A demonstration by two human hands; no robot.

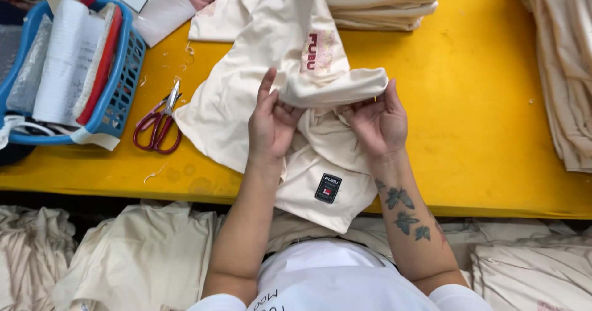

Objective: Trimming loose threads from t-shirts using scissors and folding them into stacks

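Both grips clench the cream garment (246, 113): left hand (269, 126) and right hand (377, 121) bunching its fold, red-handled scissors (159, 126) lying left of it.

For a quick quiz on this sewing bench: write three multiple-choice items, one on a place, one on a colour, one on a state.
1. Where do the red-handled metal scissors lie?
A) in the blue plastic basket
B) on the yellow table, left of the cream cotton garment
C) on the folded stack

2. The table is:
A) yellow
B) green
C) white

3. The left hand and right hand:
A) rest empty
B) hold scissors
C) both grip the garment

B: scissors lie between basket and garment. A: bare top is yellow. C: fingers pinch a fold.
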